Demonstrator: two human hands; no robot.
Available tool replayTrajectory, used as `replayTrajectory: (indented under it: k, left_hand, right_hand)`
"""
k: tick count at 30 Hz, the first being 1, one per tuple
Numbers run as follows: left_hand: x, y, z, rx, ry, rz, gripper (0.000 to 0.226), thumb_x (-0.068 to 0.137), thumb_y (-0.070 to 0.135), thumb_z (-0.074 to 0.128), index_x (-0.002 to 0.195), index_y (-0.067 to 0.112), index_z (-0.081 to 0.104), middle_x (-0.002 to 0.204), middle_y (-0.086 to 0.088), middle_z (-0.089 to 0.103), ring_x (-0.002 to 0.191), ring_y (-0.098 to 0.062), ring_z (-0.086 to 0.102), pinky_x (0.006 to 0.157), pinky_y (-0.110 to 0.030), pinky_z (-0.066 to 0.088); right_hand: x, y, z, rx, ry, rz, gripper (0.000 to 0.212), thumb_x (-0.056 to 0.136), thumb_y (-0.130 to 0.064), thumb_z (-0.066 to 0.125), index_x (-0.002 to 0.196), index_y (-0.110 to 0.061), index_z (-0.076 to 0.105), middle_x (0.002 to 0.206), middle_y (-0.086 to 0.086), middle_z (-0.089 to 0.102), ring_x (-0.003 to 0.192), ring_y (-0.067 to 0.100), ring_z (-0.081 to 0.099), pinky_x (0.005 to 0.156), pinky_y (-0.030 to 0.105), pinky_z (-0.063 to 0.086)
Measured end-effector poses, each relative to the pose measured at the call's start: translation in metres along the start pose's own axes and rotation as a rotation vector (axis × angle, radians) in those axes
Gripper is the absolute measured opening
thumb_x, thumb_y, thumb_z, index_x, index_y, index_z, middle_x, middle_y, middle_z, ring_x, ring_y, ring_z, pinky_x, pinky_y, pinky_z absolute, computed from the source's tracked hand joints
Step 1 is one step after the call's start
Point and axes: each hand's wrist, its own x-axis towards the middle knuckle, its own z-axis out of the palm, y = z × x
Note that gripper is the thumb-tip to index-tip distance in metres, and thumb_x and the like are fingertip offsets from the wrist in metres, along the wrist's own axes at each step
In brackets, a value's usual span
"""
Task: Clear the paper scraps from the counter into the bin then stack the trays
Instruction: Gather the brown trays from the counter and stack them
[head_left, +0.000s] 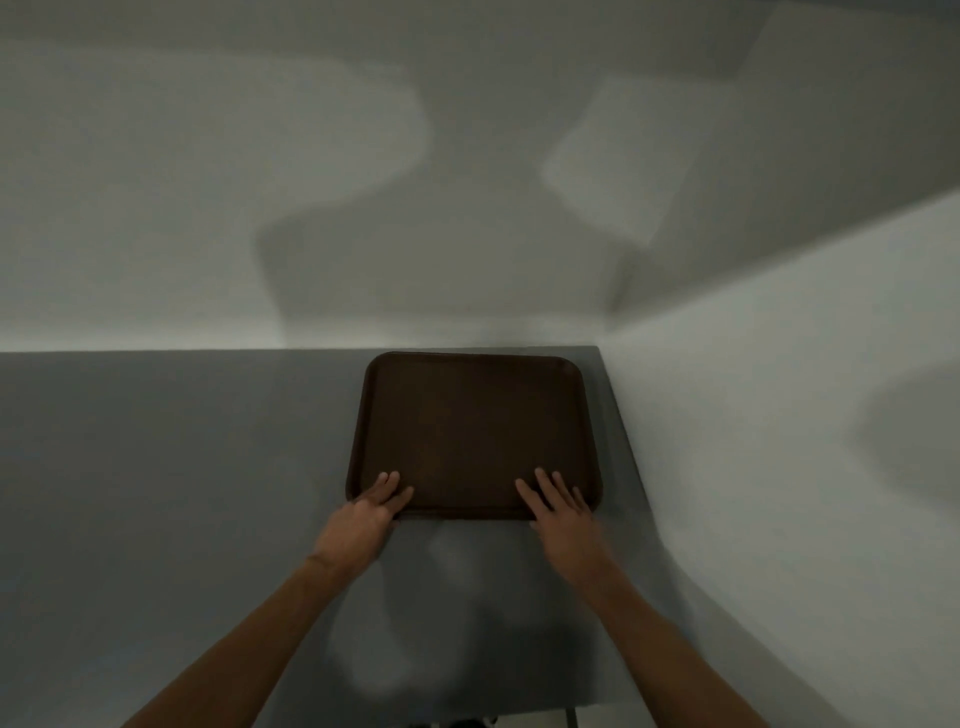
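Note:
A dark brown rectangular tray lies flat on the grey counter, pushed into the back right corner by the walls. Whether more trays lie beneath it cannot be told. My left hand rests on the tray's near left corner with fingers straight and flat. On the near right edge my right hand lies the same way, fingers spread and pointing away from me. No paper scraps or bin are in view.
White walls close off the counter at the back and on the right. The counter's grey surface stretches left of the tray and toward me. A dark gap shows below the counter's front edge.

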Motion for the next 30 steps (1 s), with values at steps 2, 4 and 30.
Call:
replayTrajectory:
  k: [2,4,30]
  left_hand:
    - [0.007,0.004,0.003,0.107,-0.094,-0.021,0.064,0.073,0.021,0.09,0.133,0.03,0.068,0.145,-0.006,0.061,0.128,-0.026,0.063,0.064,-0.043,0.063]
    - [0.015,0.013,0.0,0.166,-0.062,-0.008,0.058,0.088,0.022,0.077,0.143,0.031,0.059,0.155,-0.007,0.05,0.138,-0.027,0.054,0.076,-0.047,0.062]
    - [0.032,0.068,-0.008,0.274,-0.153,-0.034,0.066,0.105,0.008,0.037,0.162,0.032,0.018,0.172,-0.005,0.005,0.157,-0.025,0.021,0.105,-0.047,0.048]
  right_hand:
    - [0.007,0.005,0.007,-0.01,-0.05,0.076,0.111,0.077,-0.018,0.09,0.165,-0.033,0.024,0.161,0.012,0.049,0.143,0.038,0.052,0.11,0.056,0.05]
    - [0.016,0.017,0.01,-0.019,-0.052,0.039,0.13,0.072,-0.013,0.091,0.167,-0.033,0.006,0.157,0.014,0.052,0.14,0.039,0.055,0.107,0.055,0.05]
    - [0.006,0.061,-0.019,-0.076,0.013,0.016,0.088,0.092,0.004,0.054,0.166,-0.036,0.027,0.173,0.007,0.028,0.159,0.035,0.026,0.124,0.061,0.023]
